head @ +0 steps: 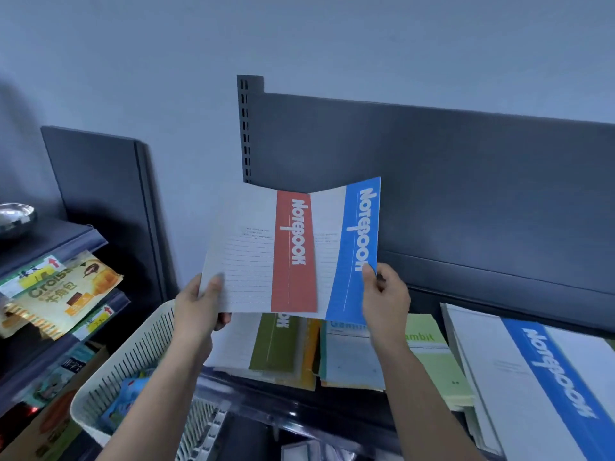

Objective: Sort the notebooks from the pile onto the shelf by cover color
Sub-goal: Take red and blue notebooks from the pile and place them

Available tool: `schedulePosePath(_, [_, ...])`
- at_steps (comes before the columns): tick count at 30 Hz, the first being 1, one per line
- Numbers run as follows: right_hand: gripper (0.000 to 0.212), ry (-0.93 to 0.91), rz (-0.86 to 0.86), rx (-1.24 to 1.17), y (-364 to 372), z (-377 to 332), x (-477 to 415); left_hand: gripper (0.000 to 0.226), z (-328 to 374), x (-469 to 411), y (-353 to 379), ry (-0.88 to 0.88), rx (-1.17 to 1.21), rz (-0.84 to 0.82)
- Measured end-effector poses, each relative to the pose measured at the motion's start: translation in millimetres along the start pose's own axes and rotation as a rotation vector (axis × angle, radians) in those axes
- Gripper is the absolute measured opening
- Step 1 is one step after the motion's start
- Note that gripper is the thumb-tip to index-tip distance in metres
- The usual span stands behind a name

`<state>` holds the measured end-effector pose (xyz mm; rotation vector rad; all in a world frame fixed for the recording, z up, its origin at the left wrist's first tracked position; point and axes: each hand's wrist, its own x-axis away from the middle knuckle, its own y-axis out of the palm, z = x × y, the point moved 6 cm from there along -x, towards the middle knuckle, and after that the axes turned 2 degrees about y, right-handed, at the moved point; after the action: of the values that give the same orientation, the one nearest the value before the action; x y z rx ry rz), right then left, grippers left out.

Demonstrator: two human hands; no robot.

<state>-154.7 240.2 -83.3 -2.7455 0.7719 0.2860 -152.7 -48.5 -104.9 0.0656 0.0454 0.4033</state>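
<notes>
At the far left, a side rack held a metal bowl (15, 217) and snack packets (66, 294). A white basket (133, 354) sat below and just left of the forearms.

The left hand (199, 311) pinched the lower left corner of a red notebook (293, 251), thumb on the cover and fingers (223, 319) curled behind. That notebook overlapped the left part of a blue notebook (359, 234). The right hand (387, 294) pinched the blue one at its lower right edge, thumb on the blue band. Its other fingers were hidden behind the cover. Both notebooks were held upright in the air, long axes near vertical, above the shelf (253, 399) and apart from it.

On the shelf, under the hands, lay a green notebook (276, 347), with orange, teal and pale green covers beside it. Toward the shelf's right end lay a blue stack (549, 371), flat, its long axis running front to back and slightly slanted.

That stack lay down and to the right of the right hand, which was the nearer hand. The blue notebook would probably need tipping flat and turning to match. No red stack could be seen, so I could not tell where the red one belonged.
</notes>
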Motion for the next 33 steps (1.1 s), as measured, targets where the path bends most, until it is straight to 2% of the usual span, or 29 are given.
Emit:
schedulePosePath(6, [0.036, -0.027, 0.178, -0.049, -86, -2, 1, 0.015, 2, 32, 50, 0.02, 0.048, -0.137])
schedulePosePath(14, [0.021, -0.015, 0.275, 0.052, -225, 28, 13, 0.015, -12, 116, 140, -0.009, 0.067, -0.264])
schedulePosePath(23, [0.016, 0.097, 0.285, 0.1, -386, 83, 24, 0.017, -34, 240, 235, -0.106, 0.011, -0.281])
schedulePosePath(27, [0.019, 0.163, 0.291, 0.1, -437, 107, 22, 0.018, -46, 267, 266, -0.145, -0.05, -0.269])
schedulePosePath(30, [0.03, 0.246, 0.281, 0.131, -466, 124, 10, 0.019, -53, 278, 289, -0.146, -0.11, -0.279])
schedulePosePath(33, [0.028, 0.32, 0.229, 0.166, -483, 138, -7, 0.019, -56, 276, 310, -0.118, -0.176, -0.294])
